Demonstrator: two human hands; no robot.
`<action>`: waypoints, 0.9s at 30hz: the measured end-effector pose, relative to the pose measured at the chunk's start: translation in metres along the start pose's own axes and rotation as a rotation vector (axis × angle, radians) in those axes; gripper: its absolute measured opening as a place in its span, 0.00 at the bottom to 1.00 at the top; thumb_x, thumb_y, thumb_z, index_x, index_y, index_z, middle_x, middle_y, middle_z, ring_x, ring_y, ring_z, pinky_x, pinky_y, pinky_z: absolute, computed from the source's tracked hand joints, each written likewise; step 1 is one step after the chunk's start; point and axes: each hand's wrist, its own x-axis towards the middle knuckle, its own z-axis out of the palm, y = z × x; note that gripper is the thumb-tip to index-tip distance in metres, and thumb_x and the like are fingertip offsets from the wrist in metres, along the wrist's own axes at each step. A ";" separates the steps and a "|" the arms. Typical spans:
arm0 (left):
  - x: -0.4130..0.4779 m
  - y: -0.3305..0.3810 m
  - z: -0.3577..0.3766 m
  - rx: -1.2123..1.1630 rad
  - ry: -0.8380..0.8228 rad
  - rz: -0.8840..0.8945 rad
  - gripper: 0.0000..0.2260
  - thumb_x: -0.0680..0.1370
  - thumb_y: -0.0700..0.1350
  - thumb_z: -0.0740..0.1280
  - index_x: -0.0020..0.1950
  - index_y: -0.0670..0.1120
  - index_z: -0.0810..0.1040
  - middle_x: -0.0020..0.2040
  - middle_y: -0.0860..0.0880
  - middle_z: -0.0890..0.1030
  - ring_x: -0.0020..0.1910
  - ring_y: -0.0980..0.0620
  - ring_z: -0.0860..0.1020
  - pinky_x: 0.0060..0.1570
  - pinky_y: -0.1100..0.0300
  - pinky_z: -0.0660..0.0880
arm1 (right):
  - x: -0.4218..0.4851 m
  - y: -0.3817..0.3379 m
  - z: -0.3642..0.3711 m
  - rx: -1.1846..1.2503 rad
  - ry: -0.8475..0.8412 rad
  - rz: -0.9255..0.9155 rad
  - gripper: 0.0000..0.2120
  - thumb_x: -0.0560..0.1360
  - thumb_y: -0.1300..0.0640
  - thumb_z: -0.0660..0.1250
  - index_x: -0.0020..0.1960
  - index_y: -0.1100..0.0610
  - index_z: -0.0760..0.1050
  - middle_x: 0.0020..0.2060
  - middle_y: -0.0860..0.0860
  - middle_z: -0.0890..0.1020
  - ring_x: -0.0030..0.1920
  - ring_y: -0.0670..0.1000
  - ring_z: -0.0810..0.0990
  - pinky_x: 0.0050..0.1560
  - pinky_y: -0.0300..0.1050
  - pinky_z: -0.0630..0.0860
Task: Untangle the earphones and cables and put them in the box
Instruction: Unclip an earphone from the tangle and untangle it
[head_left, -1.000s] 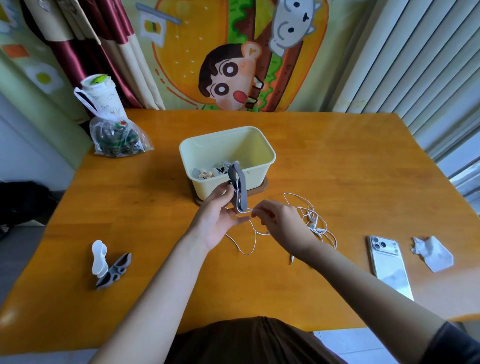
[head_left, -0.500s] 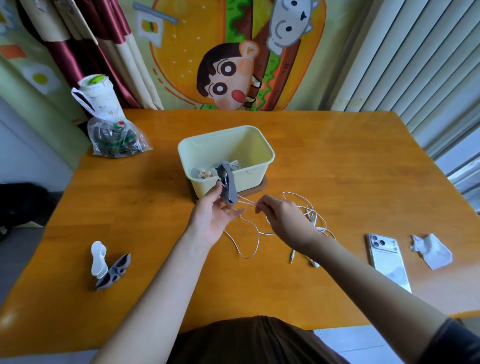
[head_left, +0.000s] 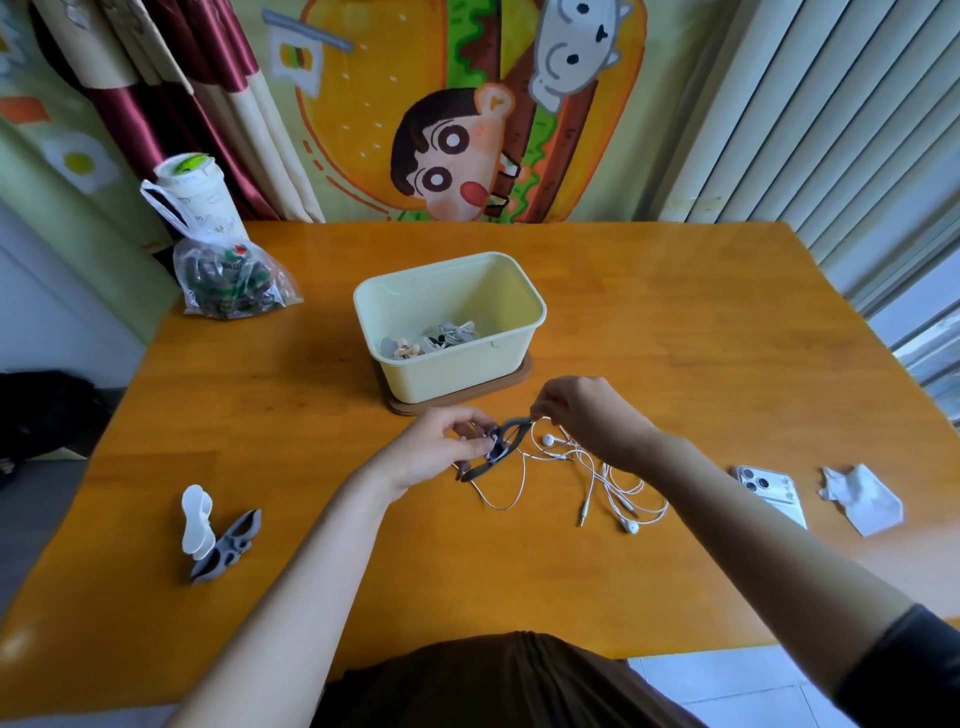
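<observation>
While the left hand (head_left: 436, 449) pinches one end of the grey cable winder (head_left: 493, 453) and the right hand (head_left: 587, 415) pinches the other end, the tangled white earphones (head_left: 548, 439) trail loose on the table (head_left: 675, 338), between the cream box (head_left: 457, 376) and the near edge.

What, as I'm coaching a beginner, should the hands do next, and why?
Probably wrap the earphone cable round the grey winder: the left hand grips the winder, the right hand pinches the cable by its tip, and most of the cable lies loose on the table, not in the box.
</observation>
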 end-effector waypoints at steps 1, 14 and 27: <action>0.001 -0.002 0.001 0.017 0.033 0.007 0.07 0.77 0.41 0.68 0.50 0.54 0.78 0.43 0.51 0.76 0.44 0.53 0.76 0.50 0.57 0.75 | -0.001 -0.002 0.000 0.006 0.001 0.004 0.09 0.79 0.56 0.62 0.48 0.58 0.80 0.41 0.55 0.82 0.40 0.55 0.80 0.43 0.49 0.76; 0.012 0.012 0.021 -0.609 0.493 -0.055 0.05 0.80 0.44 0.64 0.53 0.47 0.78 0.42 0.51 0.79 0.38 0.50 0.77 0.45 0.60 0.76 | -0.024 -0.047 0.046 0.107 0.216 -0.103 0.10 0.80 0.54 0.59 0.51 0.59 0.75 0.39 0.56 0.81 0.37 0.59 0.78 0.38 0.54 0.75; -0.002 0.030 0.010 -0.881 0.108 0.020 0.08 0.80 0.43 0.60 0.52 0.49 0.79 0.44 0.49 0.82 0.43 0.51 0.78 0.48 0.55 0.74 | -0.023 -0.019 0.039 0.118 0.239 -0.108 0.10 0.80 0.58 0.59 0.45 0.57 0.76 0.29 0.39 0.70 0.28 0.43 0.69 0.32 0.42 0.65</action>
